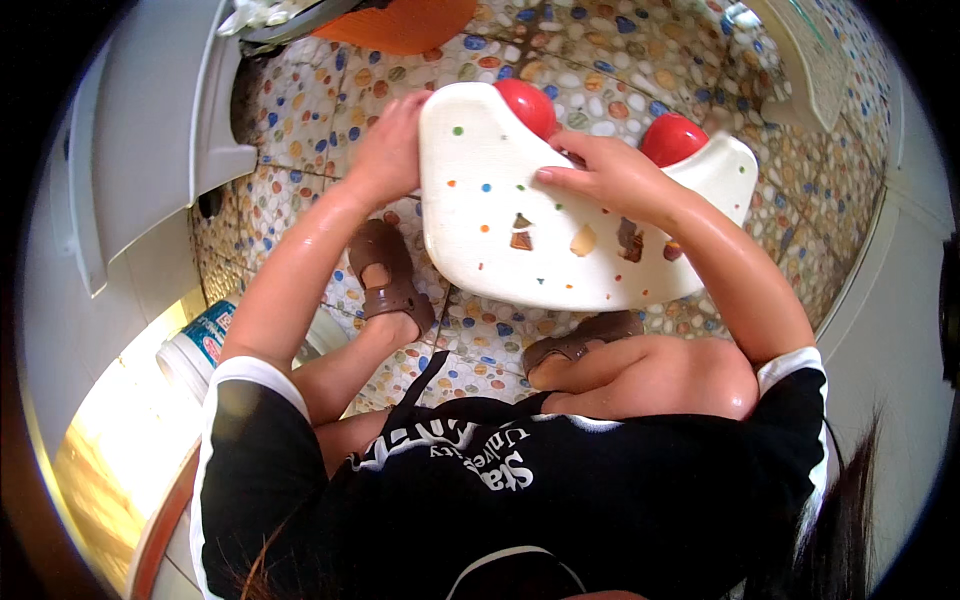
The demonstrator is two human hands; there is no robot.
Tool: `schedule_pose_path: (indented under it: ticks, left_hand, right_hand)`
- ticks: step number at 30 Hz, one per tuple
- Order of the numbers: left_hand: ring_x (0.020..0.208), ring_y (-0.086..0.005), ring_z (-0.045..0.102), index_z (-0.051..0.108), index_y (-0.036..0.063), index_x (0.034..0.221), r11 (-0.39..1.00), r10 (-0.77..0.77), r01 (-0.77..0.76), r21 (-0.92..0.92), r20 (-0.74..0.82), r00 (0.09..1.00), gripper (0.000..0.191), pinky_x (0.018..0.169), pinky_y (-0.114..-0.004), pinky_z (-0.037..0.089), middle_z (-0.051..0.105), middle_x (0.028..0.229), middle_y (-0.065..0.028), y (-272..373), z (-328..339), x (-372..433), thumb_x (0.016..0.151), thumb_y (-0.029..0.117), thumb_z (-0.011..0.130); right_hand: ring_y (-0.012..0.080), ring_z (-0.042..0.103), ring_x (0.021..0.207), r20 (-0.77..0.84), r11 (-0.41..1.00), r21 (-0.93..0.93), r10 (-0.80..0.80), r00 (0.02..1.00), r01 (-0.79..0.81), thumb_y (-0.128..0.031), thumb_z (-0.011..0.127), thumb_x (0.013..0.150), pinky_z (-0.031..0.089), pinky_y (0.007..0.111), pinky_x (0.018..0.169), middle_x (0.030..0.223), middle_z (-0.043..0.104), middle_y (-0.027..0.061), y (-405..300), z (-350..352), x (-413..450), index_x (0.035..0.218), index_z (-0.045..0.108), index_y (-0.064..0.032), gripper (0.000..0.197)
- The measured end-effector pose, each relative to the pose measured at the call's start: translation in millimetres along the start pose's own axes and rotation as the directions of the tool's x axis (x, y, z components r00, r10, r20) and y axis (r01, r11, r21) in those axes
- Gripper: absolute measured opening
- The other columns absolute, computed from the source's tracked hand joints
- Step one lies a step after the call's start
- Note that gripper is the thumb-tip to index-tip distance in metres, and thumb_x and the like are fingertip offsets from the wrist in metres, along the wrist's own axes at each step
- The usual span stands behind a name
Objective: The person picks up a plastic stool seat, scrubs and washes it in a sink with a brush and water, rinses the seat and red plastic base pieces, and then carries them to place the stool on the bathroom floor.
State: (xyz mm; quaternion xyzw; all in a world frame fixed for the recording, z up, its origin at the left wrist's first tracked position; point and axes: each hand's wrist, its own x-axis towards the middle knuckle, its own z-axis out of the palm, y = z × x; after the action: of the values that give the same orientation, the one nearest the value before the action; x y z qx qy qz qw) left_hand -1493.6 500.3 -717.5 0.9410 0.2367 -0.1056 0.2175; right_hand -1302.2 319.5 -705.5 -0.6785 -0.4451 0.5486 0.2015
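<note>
A white moulded plastic panel (517,277) tilts over the floor in front of my feet. It carries small coloured dots and several worn picture decals, and its upper edge dips in a curve. Two rounded red parts (528,107) show behind that edge; whether they are joined to the panel is hidden. My left hand (388,150) grips the panel's left edge, with the fingertips out of sight. Over the dipped edge, my right hand (619,174) holds on with its thumb on the front face and some fingers behind.
Pebble-patterned floor tiles (300,217) lie under brown clogs (386,270) on my feet. An orange basin (405,26) is at the top. To the left stand a pale plastic fixture (161,112) and a labelled white bucket (184,367). A cream-coloured object (806,67) is at upper right.
</note>
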Motion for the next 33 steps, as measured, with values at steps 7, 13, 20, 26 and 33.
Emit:
schedule_pose_path:
  ticks: [7,13,20,26,33]
  left_hand:
    - [0.113,-0.0235,0.049,0.048,0.0014,0.120,-0.731,0.099,0.270,-0.626,0.295,0.950,0.046,0.092,-0.035,0.043,0.051,0.121,-0.0131,39,72,-18,0.092,0.036,0.038]
    - [0.110,-0.0214,0.052,0.044,0.0005,0.124,-0.462,-0.161,0.240,-0.854,0.347,0.924,0.054,0.093,-0.034,0.043,0.052,0.121,-0.0152,40,82,-25,0.093,0.044,0.032]
    - [0.109,-0.0201,0.052,0.042,0.0006,0.126,-0.293,-0.257,0.327,-0.899,0.403,0.878,0.058,0.093,-0.032,0.043,0.052,0.121,-0.0147,9,55,-26,0.093,0.048,0.031]
    - [0.111,-0.0196,0.051,0.036,0.0014,0.131,-0.117,-0.268,0.322,-0.940,0.342,0.901,0.058,0.093,-0.033,0.041,0.049,0.123,-0.0139,17,33,-7,0.090,0.043,0.043]
    - [0.102,-0.0181,0.054,0.035,-0.0005,0.128,0.181,-0.261,0.398,-0.900,0.346,0.901,0.057,0.088,-0.030,0.043,0.052,0.114,-0.0155,25,35,15,0.086,0.032,0.056]
  right_hand:
    - [0.0268,0.061,0.085,-0.057,0.996,0.089,-0.005,0.998,0.010,-0.050,0.044,0.087,0.045,0.035,0.076,0.093,0.062,0.0171,-5,-5,5,0.114,0.053,-0.0021,0.056]
    - [0.0258,0.061,0.084,-0.020,0.994,0.085,0.072,0.997,-0.070,-0.053,0.042,0.087,0.046,0.035,0.074,0.095,0.062,0.0158,5,0,22,0.116,0.053,-0.0033,0.059]
    - [0.0260,0.061,0.082,-0.043,0.985,-0.111,0.128,0.991,-0.132,-0.056,0.037,0.087,0.046,0.035,0.072,0.092,0.062,0.0147,12,9,28,0.112,0.055,-0.0047,0.060]
    - [0.0298,0.047,0.112,-0.553,0.927,-0.375,-0.210,0.806,-0.016,-0.037,0.057,0.083,0.033,0.042,0.097,0.119,0.054,0.0137,38,-15,0,0.122,0.050,-0.0092,0.049]
    - [0.0257,0.048,0.110,-0.633,0.802,0.597,0.492,0.598,-0.028,-0.020,0.067,0.076,0.041,0.039,0.091,0.119,0.050,0.0122,136,-40,-93,0.129,0.038,-0.0080,0.062]
